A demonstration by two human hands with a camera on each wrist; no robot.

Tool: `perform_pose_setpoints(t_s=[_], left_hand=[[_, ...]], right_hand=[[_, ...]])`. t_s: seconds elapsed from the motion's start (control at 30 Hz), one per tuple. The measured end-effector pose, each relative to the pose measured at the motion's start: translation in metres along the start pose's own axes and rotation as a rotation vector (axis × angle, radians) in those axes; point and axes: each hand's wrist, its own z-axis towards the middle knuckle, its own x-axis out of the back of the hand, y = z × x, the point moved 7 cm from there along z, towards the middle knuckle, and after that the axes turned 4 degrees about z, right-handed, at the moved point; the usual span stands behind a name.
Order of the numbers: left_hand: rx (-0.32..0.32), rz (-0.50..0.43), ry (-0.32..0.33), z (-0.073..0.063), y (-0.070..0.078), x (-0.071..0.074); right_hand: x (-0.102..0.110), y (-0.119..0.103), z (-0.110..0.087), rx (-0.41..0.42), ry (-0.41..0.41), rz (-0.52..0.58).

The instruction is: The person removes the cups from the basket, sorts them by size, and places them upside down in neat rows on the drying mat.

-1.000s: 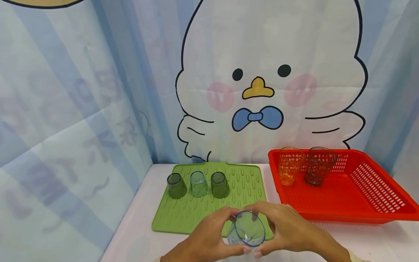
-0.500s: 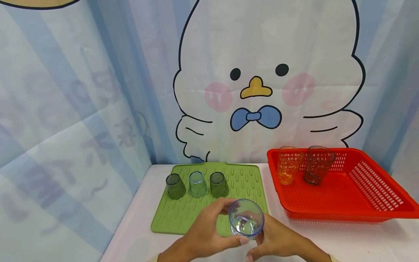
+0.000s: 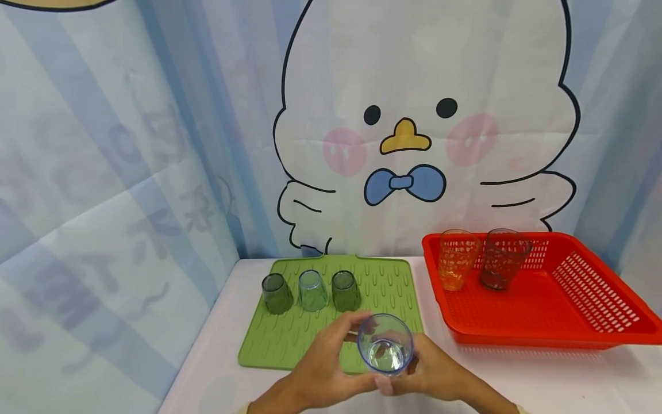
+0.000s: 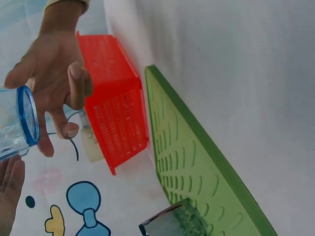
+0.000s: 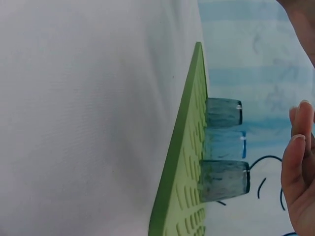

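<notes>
white tabletop [image 3: 569, 385] lies below the left hand [image 3: 324, 365], which pinches, between itself and the right hand [image 3: 437, 371] (grip impossible to tell), a blue-rimmed glass [image 3: 385, 345], likely stiff, slick and fragile, so best held round its sides, with a green mat [image 3: 385, 287] beyond both.

The person is wearing pale cream — the left sleeve [image 3: 242, 410] is showing only as a sliver, while the right sleeve [image 4: 81, 3] is circling the wrist with a plain edge. The left hand [image 3: 331, 368] and right hand [image 3: 437, 374] are going bare — rounded fingernails [image 4: 75, 72] are showing.
</notes>
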Motion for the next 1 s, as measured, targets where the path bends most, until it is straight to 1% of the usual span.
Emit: perform_pose_setpoints(t_s=[0.03, 0.1, 0.17, 0.23, 0.3, 0.4, 0.53, 0.67, 0.77, 0.9, 1.0], left_hand=[[0.004, 0.002, -0.006, 0.0, 0.0, 0.0], [0.026, -0.007, -0.017, -0.001, -0.002, 0.0], [0.061, -0.024, -0.024, -0.002, -0.004, 0.0], [0.046, -0.024, -0.024, -0.002, -0.004, 0.001], [0.05, -0.048, -0.028, -0.003, -0.005, 0.001], [0.034, -0.061, -0.03, -0.003, -0.005, 0.001], [0.072, -0.068, -0.046, -0.003, -0.008, 0.002], [0.126, -0.069, -0.072, -0.005, -0.014, 0.001], [0.134, -0.054, -0.074, -0.006, -0.017, 0.001], [0.119, -0.017, -0.066, -0.007, -0.02, 0.0], [0.141, 0.007, -0.068, -0.008, -0.024, 0.0]], right_hand=[[0.001, -0.001, -0.001, 0.015, -0.003, -0.002], [0.002, 0.0, -0.002, 0.018, 0.003, -0.004], [0.004, 0.0, -0.003, 0.037, 0.012, -0.003], [0.006, -0.002, -0.004, 0.074, 0.014, 0.002], [0.007, -0.003, -0.005, 0.103, 0.011, 0.014], [0.01, -0.005, -0.007, 0.122, 0.011, 0.027], [0.017, -0.009, -0.009, 0.1, 0.048, -0.004], [0.022, -0.013, -0.01, 0.084, 0.083, -0.026], [0.025, -0.017, -0.01, 0.104, 0.095, -0.027], [0.027, -0.022, -0.01, 0.126, 0.115, -0.031], [0.028, -0.025, -0.01, 0.131, 0.132, -0.039]])
